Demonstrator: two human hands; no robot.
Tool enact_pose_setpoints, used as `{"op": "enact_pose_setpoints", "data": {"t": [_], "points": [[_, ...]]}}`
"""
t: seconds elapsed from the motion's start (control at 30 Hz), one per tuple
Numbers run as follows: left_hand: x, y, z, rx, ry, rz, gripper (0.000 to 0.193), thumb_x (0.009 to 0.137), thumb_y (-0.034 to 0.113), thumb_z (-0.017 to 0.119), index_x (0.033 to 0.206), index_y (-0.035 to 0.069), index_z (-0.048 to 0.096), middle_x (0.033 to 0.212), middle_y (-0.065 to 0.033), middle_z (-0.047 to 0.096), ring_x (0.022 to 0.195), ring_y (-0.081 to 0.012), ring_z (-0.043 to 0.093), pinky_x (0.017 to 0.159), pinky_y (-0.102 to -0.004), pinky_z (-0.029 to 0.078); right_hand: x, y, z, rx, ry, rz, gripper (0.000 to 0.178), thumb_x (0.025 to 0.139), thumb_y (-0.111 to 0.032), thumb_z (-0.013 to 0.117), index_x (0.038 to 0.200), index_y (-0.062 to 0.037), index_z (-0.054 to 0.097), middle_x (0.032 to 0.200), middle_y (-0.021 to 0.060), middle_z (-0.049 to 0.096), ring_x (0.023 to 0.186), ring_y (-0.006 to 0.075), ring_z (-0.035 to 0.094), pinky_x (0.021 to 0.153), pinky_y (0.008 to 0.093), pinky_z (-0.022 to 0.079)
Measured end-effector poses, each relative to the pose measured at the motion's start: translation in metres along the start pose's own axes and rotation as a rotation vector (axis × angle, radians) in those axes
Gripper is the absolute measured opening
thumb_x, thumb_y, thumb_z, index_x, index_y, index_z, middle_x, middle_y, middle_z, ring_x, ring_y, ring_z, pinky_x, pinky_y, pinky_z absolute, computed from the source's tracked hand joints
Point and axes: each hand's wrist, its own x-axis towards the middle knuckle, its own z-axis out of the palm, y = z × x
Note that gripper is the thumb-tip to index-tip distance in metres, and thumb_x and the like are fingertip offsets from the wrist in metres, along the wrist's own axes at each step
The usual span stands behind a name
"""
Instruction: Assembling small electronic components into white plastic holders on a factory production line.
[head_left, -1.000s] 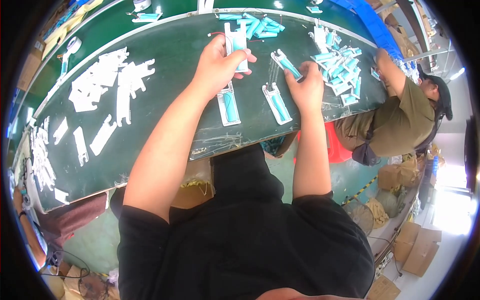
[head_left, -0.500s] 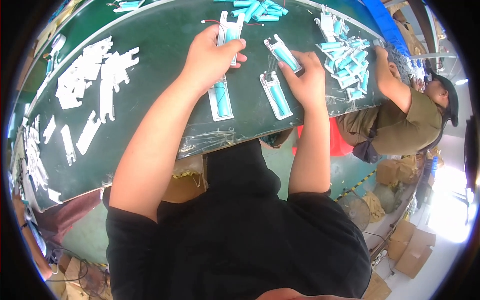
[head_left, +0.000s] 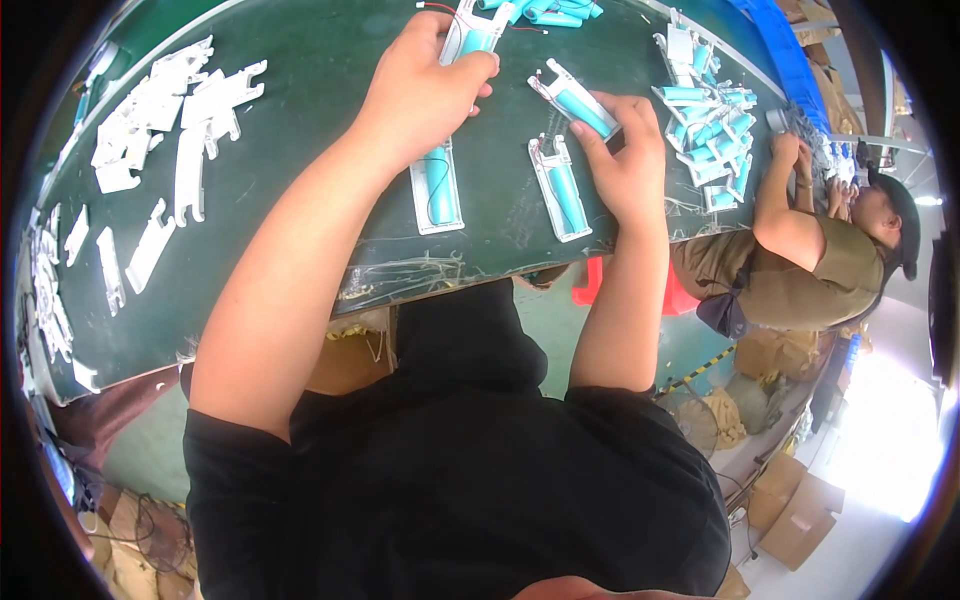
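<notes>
My left hand (head_left: 425,95) is closed around a white plastic holder (head_left: 478,40) with a light-blue cylindrical cell and thin red and black wires, at the far side of the table. Thumb and fingers grip its sides. Below that hand, a similar holder (head_left: 438,195) with a blue cell lies flat, its upper end partly hidden. My right hand (head_left: 630,155) pinches another white holder (head_left: 580,105) with a blue cell, tilted to the left, between thumb and fingers. Just nearer to me lies one more filled holder (head_left: 562,190), untouched.
Empty white holders (head_left: 150,110) are heaped on the left of the green table (head_left: 320,120). Loose blue cells (head_left: 555,12) lie at the far edge. Filled holders (head_left: 715,130) pile up at the right, near a co-worker (head_left: 810,250) in a cap.
My left hand has moved slightly farther away with its holder. My right hand keeps its grip almost in place. The whole view has shifted a little, and the co-worker's hands have moved.
</notes>
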Motion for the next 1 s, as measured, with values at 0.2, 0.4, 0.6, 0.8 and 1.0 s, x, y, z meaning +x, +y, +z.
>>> {"op": "enact_pose_setpoints", "data": {"t": [0.2, 0.4, 0.6, 0.8, 1.0], "points": [[-0.004, 0.015, -0.012, 0.587, 0.121, 0.371, 0.036, 0.095, 0.021, 0.075, 0.124, 0.001, 0.068, 0.106, -0.0135, 0.078, 0.098, -0.0255, 0.076, 0.089, -0.0403, 0.058, 0.001, 0.0, 0.0, 0.005, 0.004, -0.022, 0.037, 0.087, -0.013, 0.087, 0.122, -0.0032, 0.077, 0.11, 0.0127, 0.066, 0.098, 0.0318, 0.068, 0.085, 0.0403, 0.055], [-0.008, 0.035, -0.014, 0.666, 0.025, 0.363, 0.046, 0.087, 0.01, 0.075, 0.127, -0.003, 0.059, 0.11, -0.0274, 0.075, 0.106, -0.0451, 0.073, 0.096, -0.0486, 0.057, 0.0, 0.001, 0.0, 0.012, 0.005, -0.019, 0.037, 0.087, -0.013, 0.087, 0.121, -0.0032, 0.077, 0.11, 0.0123, 0.066, 0.098, 0.0321, 0.068, 0.084, 0.0401, 0.055], [0.004, -0.003, -0.023, 0.905, -0.028, 0.37, 0.039, 0.087, 0.023, 0.073, 0.124, 0.008, 0.074, 0.115, -0.0149, 0.076, 0.108, -0.0373, 0.07, 0.098, -0.049, 0.057, 0.002, 0.003, -0.001, -0.017, -0.044, -0.12, 0.034, 0.084, -0.019, 0.089, 0.113, -0.0053, 0.08, 0.101, 0.0111, 0.069, 0.096, 0.0295, 0.066, 0.084, 0.0394, 0.054], [0.009, -0.002, -0.024, 0.941, -0.063, 0.478, 0.027, 0.09, 0.018, 0.073, 0.114, 0.005, 0.078, 0.117, -0.0128, 0.072, 0.109, -0.0335, 0.07, 0.095, -0.0439, 0.057, 0.008, 0.022, 0.002, 0.165, 0.272, 0.063, 0.028, 0.088, -0.021, 0.085, 0.111, -0.0061, 0.081, 0.103, 0.0115, 0.074, 0.092, 0.0301, 0.069, 0.087, 0.0391, 0.054], [0.017, -0.004, -0.023, 0.793, -0.028, 0.525, 0.023, 0.087, 0.02, 0.069, 0.102, 0.005, 0.078, 0.1, -0.0166, 0.072, 0.105, -0.0376, 0.069, 0.092, -0.0488, 0.056, 0.045, 0.041, -0.034, -0.854, 0.108, 0.223, 0.053, 0.089, -0.019, 0.072, 0.141, -0.0197, 0.072, 0.146, 0.0172, 0.063, 0.135, 0.0428, 0.054, 0.115, 0.0583, 0.044]]}}
